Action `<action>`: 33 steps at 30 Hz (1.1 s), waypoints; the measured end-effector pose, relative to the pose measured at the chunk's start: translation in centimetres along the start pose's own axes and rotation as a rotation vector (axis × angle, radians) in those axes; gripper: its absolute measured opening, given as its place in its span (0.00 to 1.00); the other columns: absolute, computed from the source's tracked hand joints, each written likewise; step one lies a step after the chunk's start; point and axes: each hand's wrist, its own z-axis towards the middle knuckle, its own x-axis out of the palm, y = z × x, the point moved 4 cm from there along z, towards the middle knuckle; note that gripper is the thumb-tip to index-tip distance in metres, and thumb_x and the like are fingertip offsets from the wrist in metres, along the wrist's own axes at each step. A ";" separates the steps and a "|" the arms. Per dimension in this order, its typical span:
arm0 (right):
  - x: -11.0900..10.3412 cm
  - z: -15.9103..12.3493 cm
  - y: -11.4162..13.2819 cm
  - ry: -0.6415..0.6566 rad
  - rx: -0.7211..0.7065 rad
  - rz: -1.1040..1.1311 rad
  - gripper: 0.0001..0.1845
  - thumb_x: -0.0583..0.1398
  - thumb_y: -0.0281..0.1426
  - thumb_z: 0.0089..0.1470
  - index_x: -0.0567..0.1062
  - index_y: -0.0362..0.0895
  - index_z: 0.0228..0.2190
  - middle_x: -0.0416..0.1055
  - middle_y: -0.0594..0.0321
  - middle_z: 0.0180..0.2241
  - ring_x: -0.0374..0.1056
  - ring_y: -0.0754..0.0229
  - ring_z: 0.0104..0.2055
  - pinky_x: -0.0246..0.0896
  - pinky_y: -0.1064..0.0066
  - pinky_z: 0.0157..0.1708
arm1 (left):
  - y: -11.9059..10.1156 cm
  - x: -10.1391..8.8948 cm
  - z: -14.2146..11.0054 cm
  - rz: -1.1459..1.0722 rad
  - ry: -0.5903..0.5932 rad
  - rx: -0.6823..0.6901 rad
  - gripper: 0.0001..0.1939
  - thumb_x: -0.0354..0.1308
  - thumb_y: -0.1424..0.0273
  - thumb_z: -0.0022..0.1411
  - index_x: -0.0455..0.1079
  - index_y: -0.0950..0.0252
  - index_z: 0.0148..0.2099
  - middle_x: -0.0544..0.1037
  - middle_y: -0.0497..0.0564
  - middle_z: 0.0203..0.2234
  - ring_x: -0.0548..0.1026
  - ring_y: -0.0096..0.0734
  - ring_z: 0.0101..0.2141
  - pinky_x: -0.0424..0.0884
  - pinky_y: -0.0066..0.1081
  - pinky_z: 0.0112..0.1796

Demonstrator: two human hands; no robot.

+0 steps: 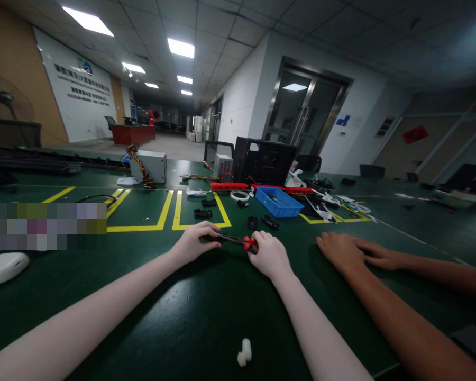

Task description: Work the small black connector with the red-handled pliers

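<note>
Over the green table, my right hand (270, 255) is closed around the red handles of a pair of pliers (249, 244). The jaws point left, toward my left hand (196, 244). Between the thumb and fingers of that hand is a small black part (212, 237), largely hidden by the fingers. The jaw tips meet or nearly meet this part; whether they grip it I cannot tell. Just beyond my hands lie black coiled cables (269, 222) and further small black pieces (203, 213).
A blue tray (278, 202) stands behind my right hand, before a black computer case (264, 161). A power supply (149, 166) is farther left. Another person's hands (343, 250) rest on the table at right. A white object (246, 349) lies near the front.
</note>
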 end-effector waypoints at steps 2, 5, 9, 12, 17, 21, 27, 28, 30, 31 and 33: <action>-0.1 0.0 0.0 -0.002 -0.003 -0.017 0.08 0.58 0.32 0.50 0.69 0.44 0.34 0.71 0.56 0.38 0.65 0.55 0.40 0.55 0.67 0.38 | 0.1 0.0 0.0 -0.005 0.011 -0.023 0.08 0.65 0.70 0.56 0.74 0.67 0.38 0.76 0.55 0.42 0.76 0.35 0.42 0.75 0.36 0.42; 0.0 0.0 0.0 -0.021 -0.017 -0.046 0.09 0.58 0.31 0.50 0.70 0.43 0.36 0.70 0.55 0.38 0.64 0.54 0.41 0.54 0.66 0.40 | 0.2 0.1 0.0 -0.017 0.034 -0.081 0.09 0.66 0.70 0.55 0.73 0.67 0.39 0.77 0.55 0.42 0.76 0.36 0.42 0.76 0.35 0.40; 0.1 0.1 -0.1 -0.036 -0.042 -0.071 0.10 0.58 0.32 0.50 0.70 0.43 0.37 0.70 0.54 0.39 0.64 0.53 0.43 0.54 0.65 0.40 | 0.5 0.3 0.0 -0.053 0.067 -0.147 0.10 0.65 0.70 0.55 0.71 0.67 0.39 0.78 0.55 0.43 0.77 0.37 0.42 0.75 0.33 0.38; 0.2 0.1 -0.1 -0.035 -0.047 -0.091 0.11 0.59 0.32 0.50 0.70 0.43 0.37 0.70 0.54 0.39 0.64 0.53 0.43 0.53 0.65 0.40 | 0.7 0.5 -0.1 -0.061 0.110 -0.201 0.11 0.64 0.69 0.56 0.70 0.66 0.42 0.77 0.54 0.42 0.77 0.37 0.41 0.74 0.33 0.38; 0.1 0.0 -0.2 -0.017 -0.062 -0.094 0.11 0.59 0.32 0.49 0.70 0.43 0.37 0.71 0.55 0.40 0.65 0.54 0.42 0.54 0.66 0.40 | 0.6 0.8 -0.2 -0.013 0.190 -0.214 0.15 0.63 0.68 0.57 0.67 0.65 0.46 0.76 0.52 0.41 0.75 0.36 0.41 0.72 0.35 0.42; 0.1 0.0 -0.2 -0.002 -0.075 -0.091 0.11 0.58 0.32 0.49 0.70 0.43 0.37 0.72 0.55 0.39 0.65 0.54 0.42 0.54 0.66 0.40 | 0.3 0.8 -0.2 0.014 0.224 -0.166 0.17 0.62 0.69 0.58 0.66 0.65 0.49 0.75 0.53 0.42 0.74 0.37 0.43 0.70 0.36 0.45; 0.0 0.1 -0.2 0.051 -0.056 -0.053 0.10 0.58 0.33 0.49 0.70 0.43 0.36 0.72 0.56 0.39 0.66 0.55 0.41 0.55 0.67 0.40 | 0.0 0.7 0.0 0.041 0.268 -0.087 0.12 0.60 0.69 0.61 0.69 0.64 0.47 0.74 0.53 0.41 0.73 0.36 0.42 0.70 0.34 0.43; -0.1 0.1 -0.1 0.064 -0.051 -0.047 0.10 0.58 0.33 0.49 0.70 0.44 0.36 0.72 0.56 0.39 0.66 0.55 0.41 0.55 0.67 0.40 | 0.0 0.7 0.0 0.044 0.269 -0.079 0.12 0.60 0.69 0.61 0.69 0.64 0.48 0.74 0.53 0.42 0.73 0.36 0.43 0.70 0.34 0.44; -0.1 0.1 -0.1 0.087 -0.039 -0.039 0.09 0.58 0.33 0.50 0.70 0.44 0.35 0.72 0.56 0.39 0.66 0.56 0.40 0.55 0.67 0.39 | -0.1 0.7 0.0 0.058 0.275 -0.068 0.13 0.60 0.70 0.61 0.69 0.64 0.48 0.74 0.53 0.42 0.72 0.36 0.44 0.69 0.35 0.45; -0.1 0.0 -0.1 0.097 -0.035 -0.035 0.09 0.58 0.33 0.50 0.70 0.44 0.35 0.72 0.57 0.39 0.67 0.56 0.40 0.55 0.67 0.39 | -0.2 0.7 0.0 0.068 0.279 -0.067 0.13 0.59 0.70 0.62 0.69 0.64 0.49 0.74 0.53 0.42 0.72 0.36 0.44 0.69 0.35 0.46; 0.0 0.0 -0.1 0.109 -0.031 -0.025 0.09 0.58 0.33 0.50 0.70 0.44 0.35 0.72 0.57 0.38 0.67 0.56 0.40 0.55 0.68 0.39 | -0.4 0.7 0.0 0.085 0.291 -0.071 0.12 0.58 0.70 0.62 0.69 0.64 0.49 0.74 0.53 0.42 0.72 0.36 0.43 0.69 0.36 0.45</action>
